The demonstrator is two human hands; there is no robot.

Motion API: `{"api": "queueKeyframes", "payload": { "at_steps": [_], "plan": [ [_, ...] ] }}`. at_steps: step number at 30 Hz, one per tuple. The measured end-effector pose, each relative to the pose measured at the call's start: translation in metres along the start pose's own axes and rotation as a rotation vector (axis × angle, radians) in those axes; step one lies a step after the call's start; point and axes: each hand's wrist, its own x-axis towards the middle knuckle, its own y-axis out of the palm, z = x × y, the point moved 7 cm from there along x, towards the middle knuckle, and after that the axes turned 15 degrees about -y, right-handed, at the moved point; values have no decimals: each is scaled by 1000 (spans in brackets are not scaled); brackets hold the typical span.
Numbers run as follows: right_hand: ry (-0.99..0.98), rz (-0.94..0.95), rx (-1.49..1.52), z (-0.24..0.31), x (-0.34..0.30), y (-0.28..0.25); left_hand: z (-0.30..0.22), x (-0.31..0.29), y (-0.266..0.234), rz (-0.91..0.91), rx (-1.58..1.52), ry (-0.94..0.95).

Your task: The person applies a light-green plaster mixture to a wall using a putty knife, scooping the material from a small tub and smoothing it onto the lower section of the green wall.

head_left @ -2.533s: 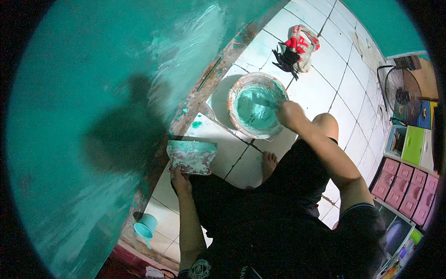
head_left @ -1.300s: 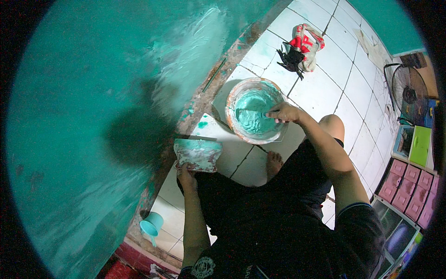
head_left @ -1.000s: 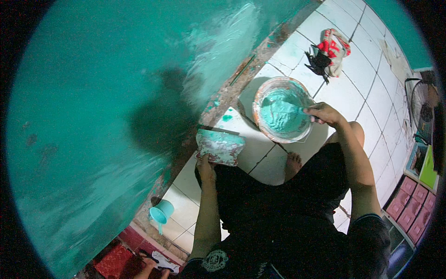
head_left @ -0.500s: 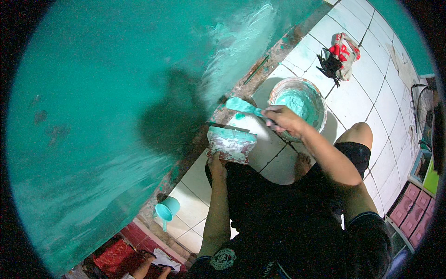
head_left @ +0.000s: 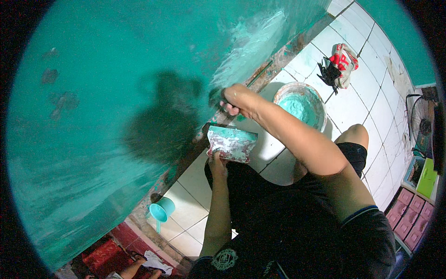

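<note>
My left hand (head_left: pixel 217 165) grips a wide scraper (head_left: pixel 232 143) by its lower edge, its broad face smeared with white and turquoise paste. The scraper is held low, near the foot of the turquoise wall (head_left: pixel 107 93). Close to the wall, my right hand (head_left: pixel 238 101) is curled round the putty knife; its blade is now hidden by the hand and the dark shadow. Above that hand, a pale patch of wet paste (head_left: pixel 251 42) streaks the wall. A round bucket (head_left: pixel 319 103) of turquoise paste (head_left: pixel 296 106) stands on the floor beyond my right forearm.
A turquoise dipper (head_left: pixel 162 209) stands by the wall at lower left, near another person's legs (head_left: pixel 132 269). On the white tiles lie a red-and-white bag (head_left: pixel 344 65) and something black (head_left: pixel 329 74). A fan (head_left: pixel 423 118) and pink drawers (head_left: pixel 411 216) line the right side.
My right hand has moved left from beside the bucket to the wall, carrying the paste-loaded putty knife out of sight. My left hand and the scraper have hardly moved.
</note>
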Motion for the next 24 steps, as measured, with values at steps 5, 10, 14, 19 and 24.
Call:
{"api": "queueKeyframes", "payload": {
  "at_steps": [5,10,14,19,24],
  "plan": [
    [-52,100,188,26,-11,-3,-7,-8,5,59,-76,52],
    [13,13,23,-6,-22,-37,-1,2,-6,44,-123,-48],
    [3,59,-186,-36,11,-24,-2,0,5,51,-159,-52],
    [-79,124,52,3,11,18,0,-3,0,47,-195,-41],
    [-5,88,62,25,-33,-8,0,-3,-3,43,-192,-57]
  ]
}}
